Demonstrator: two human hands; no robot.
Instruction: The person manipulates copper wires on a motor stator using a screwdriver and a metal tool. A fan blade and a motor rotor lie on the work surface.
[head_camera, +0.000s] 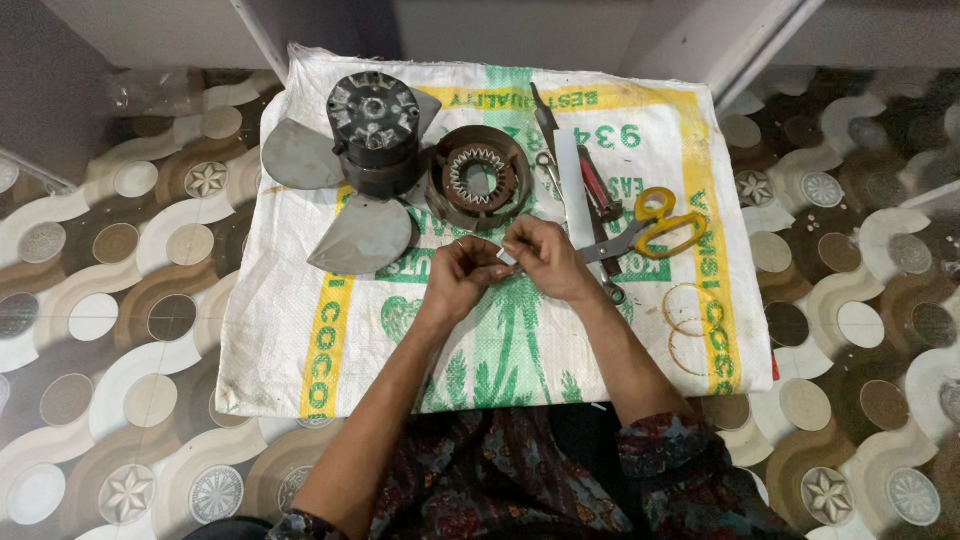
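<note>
My left hand (462, 277) and my right hand (545, 258) meet over the middle of a white woven sack (290, 330) spread on the floor. Between their fingertips they pinch a small pale strip (506, 259); what it is made of I cannot tell. Just beyond the hands lies a round brown motor stator (481, 177) with a toothed inner ring. To its left stands a dark fan motor (374, 128) with grey blades (362, 236).
Yellow-handled scissors (655, 226) lie right of my right hand, beside a red-handled tool (597, 186), a long white strip (573, 185) and thin metal tools (546, 125). The patterned brown and cream floor (110, 300) surrounds the sack. A wall base runs along the top.
</note>
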